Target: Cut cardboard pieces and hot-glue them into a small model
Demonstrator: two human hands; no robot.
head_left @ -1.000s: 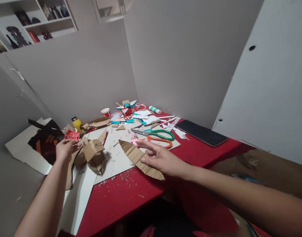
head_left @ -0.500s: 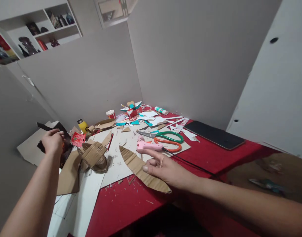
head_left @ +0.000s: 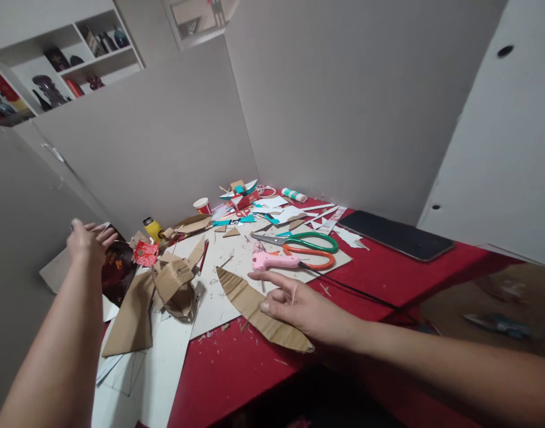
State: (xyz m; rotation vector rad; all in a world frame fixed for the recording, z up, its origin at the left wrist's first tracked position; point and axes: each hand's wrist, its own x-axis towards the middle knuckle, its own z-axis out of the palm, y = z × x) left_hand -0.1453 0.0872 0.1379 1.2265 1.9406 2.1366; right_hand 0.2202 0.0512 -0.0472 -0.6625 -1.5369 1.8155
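Observation:
My right hand (head_left: pixel 299 304) rests with fingers spread on the near end of a long leaf-shaped strip of corrugated cardboard (head_left: pixel 243 294) lying on the red table (head_left: pixel 236 362). A pink glue gun (head_left: pixel 272 260) lies just beyond its fingertips, with a black cord running right. My left hand (head_left: pixel 88 239) is stretched out to the far left, fingers apart and empty, above a dark printed box (head_left: pixel 118 270). A small red packet (head_left: pixel 145 252) and a crumpled cardboard model (head_left: pixel 176 282) lie to its right.
Green and orange scissors (head_left: pixel 310 249) lie behind the glue gun. A black phone (head_left: pixel 401 236) sits at the right. Paper scraps, a red cup (head_left: pixel 203 205), a yellow bottle (head_left: pixel 153 228) and a glue stick (head_left: pixel 294 194) crowd the back. White boards wall in the table.
My left hand has let go of the red packet and moved left and away over the dark box. My right hand has stayed on the cardboard strip, uncovering the glue gun.

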